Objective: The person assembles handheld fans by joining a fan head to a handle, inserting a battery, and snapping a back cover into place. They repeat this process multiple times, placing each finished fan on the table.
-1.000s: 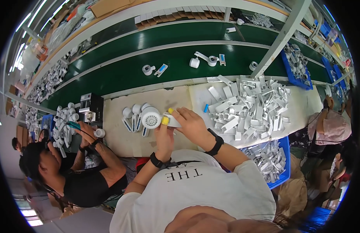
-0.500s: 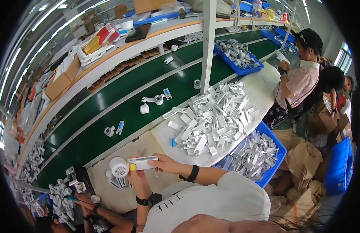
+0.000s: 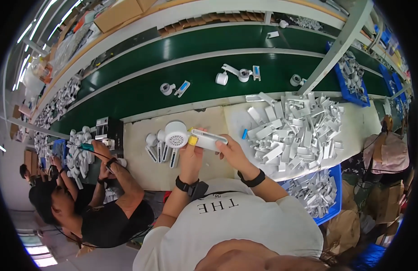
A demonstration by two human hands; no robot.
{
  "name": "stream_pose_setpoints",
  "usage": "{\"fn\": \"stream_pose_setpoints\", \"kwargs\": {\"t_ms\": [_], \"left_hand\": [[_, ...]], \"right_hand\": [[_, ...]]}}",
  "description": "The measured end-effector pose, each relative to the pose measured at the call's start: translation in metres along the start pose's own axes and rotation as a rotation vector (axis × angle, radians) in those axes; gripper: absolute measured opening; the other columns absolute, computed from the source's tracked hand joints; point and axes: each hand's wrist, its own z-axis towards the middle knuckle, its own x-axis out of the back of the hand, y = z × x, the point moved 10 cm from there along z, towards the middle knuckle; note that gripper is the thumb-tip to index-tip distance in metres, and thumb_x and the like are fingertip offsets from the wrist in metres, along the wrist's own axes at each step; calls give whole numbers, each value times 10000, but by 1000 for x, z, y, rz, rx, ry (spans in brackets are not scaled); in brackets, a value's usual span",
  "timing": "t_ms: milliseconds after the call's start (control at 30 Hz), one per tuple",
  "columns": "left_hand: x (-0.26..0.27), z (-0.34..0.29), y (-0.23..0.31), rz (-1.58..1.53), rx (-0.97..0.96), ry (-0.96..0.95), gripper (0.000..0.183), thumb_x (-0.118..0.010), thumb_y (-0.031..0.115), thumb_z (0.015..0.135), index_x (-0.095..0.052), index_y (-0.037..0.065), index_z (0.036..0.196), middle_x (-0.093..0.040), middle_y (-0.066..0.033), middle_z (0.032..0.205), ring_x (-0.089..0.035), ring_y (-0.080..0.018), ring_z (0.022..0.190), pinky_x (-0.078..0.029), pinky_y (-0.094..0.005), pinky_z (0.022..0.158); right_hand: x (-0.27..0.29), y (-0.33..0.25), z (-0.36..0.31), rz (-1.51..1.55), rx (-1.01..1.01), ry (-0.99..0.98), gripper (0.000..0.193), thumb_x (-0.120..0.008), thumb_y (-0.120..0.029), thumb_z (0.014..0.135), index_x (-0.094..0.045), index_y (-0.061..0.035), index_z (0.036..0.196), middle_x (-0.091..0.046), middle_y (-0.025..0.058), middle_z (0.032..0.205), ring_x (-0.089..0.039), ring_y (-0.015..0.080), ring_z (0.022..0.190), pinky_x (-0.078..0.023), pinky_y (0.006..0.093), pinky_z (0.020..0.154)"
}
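Between my hands is a white handheld device with a round slotted-grille head [image 3: 176, 134] and a long flat handle [image 3: 210, 140]. My left hand [image 3: 191, 158] is closed around the neck below the head. Something yellow [image 3: 192, 140] shows there at the fingers; whether it is worn on a finger cannot be made out. My right hand [image 3: 232, 154] grips the far end of the handle. Just left of the head, several similar white devices [image 3: 160, 151] lie on the pale worktop [image 3: 141, 131]. A small blue cylinder [image 3: 244, 133] lies to the right of my hands.
White plastic shells [image 3: 290, 131] are heaped on the right, above a blue crate [image 3: 337, 189] of more shells. Beyond runs a green conveyor [image 3: 195, 81] with scattered white parts. A co-worker [image 3: 114, 217] with a green-handled tool works at left, near a black machine [image 3: 109, 133]. A post [image 3: 337, 45] stands at right.
The view has swung to the left, bringing the co-worker there more fully into sight. Both hands still hold the device, whose handle now slopes slightly down to the right.
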Motion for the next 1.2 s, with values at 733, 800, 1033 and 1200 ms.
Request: {"fn": "stream_pose_setpoints", "kwargs": {"t_ms": [733,800,1033,1200], "left_hand": [[21,20,-10,2,21,44,312,-497,165,879,-459,11,1148,-531,-104,1113,-502,-226,1063,-394,-350,934],[15,16,-13,-20,31,33,309,-495,164,880,-459,15,1149,-530,-97,1115,-500,-223,1065,-395,-350,933],[-4,13,-14,-10,86,-55,306,-485,188,890,-461,20,1145,-529,-106,1131,-524,-222,1041,-419,-350,904],[35,18,-53,-219,262,91,294,-455,236,903,-475,30,1113,-543,-83,1086,-533,-194,993,-433,-345,866]], "right_hand": [[7,-18,21,-307,124,126,325,-550,-314,843,-537,10,844,-508,79,608,-453,107,565,-375,256,513],[13,-22,18,-231,190,191,310,-572,-297,827,-543,11,804,-498,83,587,-441,113,538,-370,263,494],[23,-46,3,-445,364,226,318,-621,-288,783,-538,5,694,-456,62,533,-418,107,500,-357,269,455],[-3,-55,1,-585,239,135,374,-656,-352,737,-507,-10,724,-511,96,587,-493,183,512,-396,284,494]]}}
